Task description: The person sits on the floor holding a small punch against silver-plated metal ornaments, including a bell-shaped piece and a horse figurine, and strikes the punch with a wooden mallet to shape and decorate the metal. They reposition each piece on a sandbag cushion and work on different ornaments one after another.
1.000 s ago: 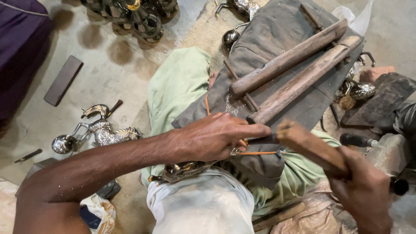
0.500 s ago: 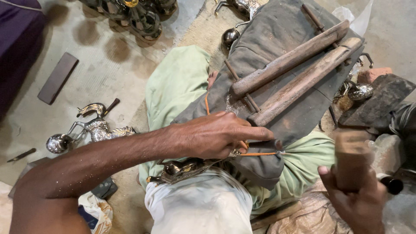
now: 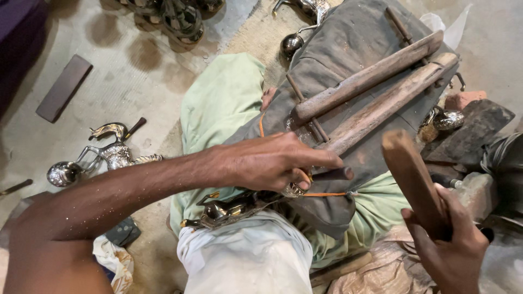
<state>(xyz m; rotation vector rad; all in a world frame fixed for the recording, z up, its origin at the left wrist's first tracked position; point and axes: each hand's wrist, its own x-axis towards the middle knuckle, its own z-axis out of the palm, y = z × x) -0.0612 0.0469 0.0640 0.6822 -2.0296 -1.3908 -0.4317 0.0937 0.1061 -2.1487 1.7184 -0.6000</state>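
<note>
The person's left hand [image 3: 272, 162] lay across the lap, its fingers [image 3: 321, 161] curled together and clamped on a dark metal punch [image 3: 333, 174] whose blunt end stuck out past the fingertips. Just beneath that hand sat a dark metal figurine [image 3: 226, 209] with brass-coloured tips, resting on the white cloth [image 3: 245, 256] over the knee. The right hand [image 3: 449, 245] was raised near the lower right corner, fingers wrapped tightly around a wooden mallet [image 3: 411, 177] that stood tilted upward, well apart from the punch. Beyond the left hand a grey cloth [image 3: 348, 49] covered the pale green trouser leg [image 3: 218, 103], and two long wooden bars [image 3: 376, 90] lay side by side on it. On the concrete floor [image 3: 109, 71] to the left lay a silvery horse-shaped figurine [image 3: 111, 149] and a flat dark block [image 3: 64, 87].
</note>
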